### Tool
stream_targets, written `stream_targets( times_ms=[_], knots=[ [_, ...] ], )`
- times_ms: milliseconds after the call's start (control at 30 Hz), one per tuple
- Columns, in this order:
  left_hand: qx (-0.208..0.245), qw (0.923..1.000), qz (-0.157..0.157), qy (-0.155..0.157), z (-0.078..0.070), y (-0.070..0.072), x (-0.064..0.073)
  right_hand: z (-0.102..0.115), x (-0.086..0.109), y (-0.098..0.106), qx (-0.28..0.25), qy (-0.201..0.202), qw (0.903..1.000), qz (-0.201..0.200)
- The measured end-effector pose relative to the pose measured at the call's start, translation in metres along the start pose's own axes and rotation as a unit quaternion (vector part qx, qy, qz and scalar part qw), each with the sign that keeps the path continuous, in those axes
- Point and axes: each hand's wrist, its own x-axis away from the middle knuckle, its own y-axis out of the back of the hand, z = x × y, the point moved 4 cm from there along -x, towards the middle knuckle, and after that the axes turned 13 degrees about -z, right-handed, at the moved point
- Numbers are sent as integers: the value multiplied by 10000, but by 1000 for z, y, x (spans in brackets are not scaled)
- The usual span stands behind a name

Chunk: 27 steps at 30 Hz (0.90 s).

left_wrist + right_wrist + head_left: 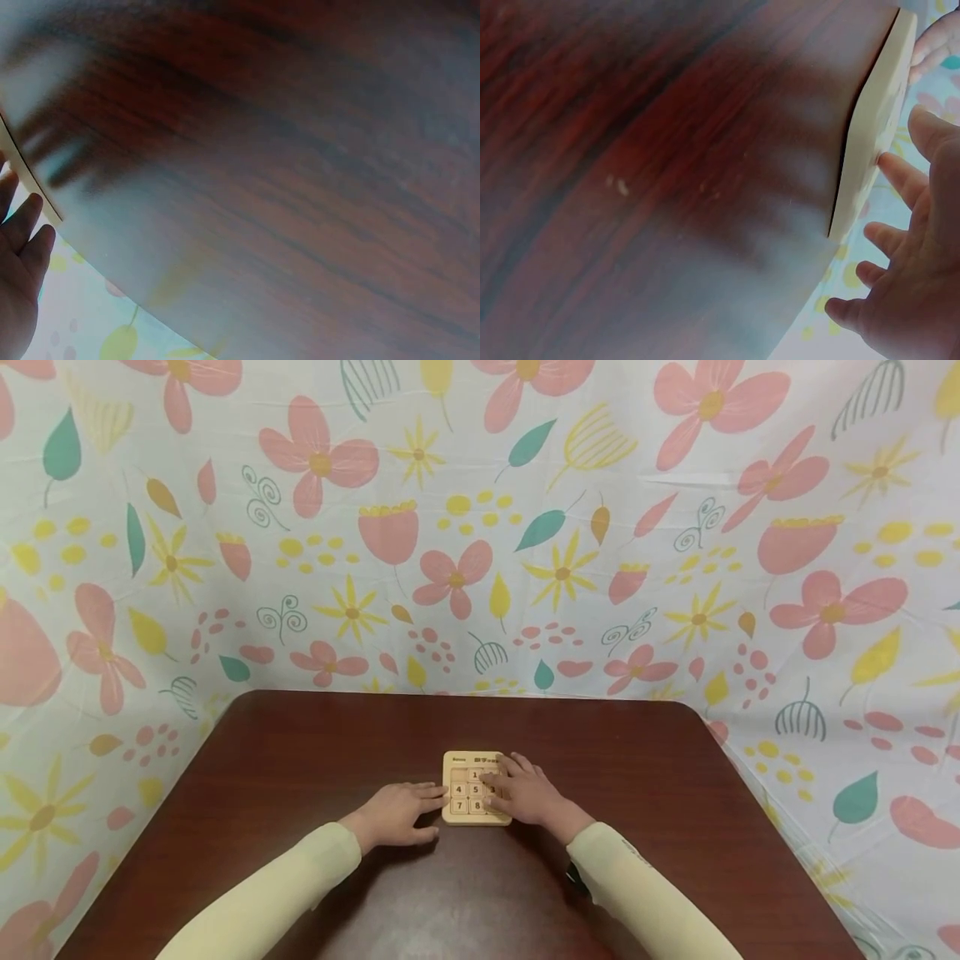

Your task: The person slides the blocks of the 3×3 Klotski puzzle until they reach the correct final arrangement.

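A wooden sliding number puzzle (467, 790) lies flat on the table, its digits facing the person. Tiles 1, 4, 5, 3, 7 and 8 can be read, and the top left cell has no tile. The left hand (397, 814) lies palm down at the puzzle's left edge, fingers extended with the tips at the frame. Over the puzzle's right side spreads the right hand (528, 792), covering part of the right column. In the right wrist view, one fingertip (883, 159) of that hand touches the puzzle's face while the other fingers are spread.
The dark reddish-brown table (300, 743) has a glossy top with rounded far corners. Behind it and at both sides hangs a white cloth (480, 468) printed with flowers and leaves. Pale yellow sleeves (262, 893) cover both forearms, and something dark shows at the right cuff.
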Motion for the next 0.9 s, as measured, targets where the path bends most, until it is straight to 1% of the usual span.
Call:
stream_targets(
  times_ms=[167,533,633,733,900],
  knots=[
    [29,10000,6,18,1,1,-2,2,-2,1,31,61,10000,-39],
    [-85,9997,8,-212,1,2,-5,5,-2,-3,-21,69,10000,4],
    [-57,9998,41,-208,0,2,-5,6,-3,-4,-84,85,9999,-55],
    [-42,9998,64,-203,0,3,-4,8,-4,-5,-119,59,9999,-13],
    [-61,9998,13,-202,-1,5,-4,11,-6,-5,-190,63,9998,35]
  ],
)
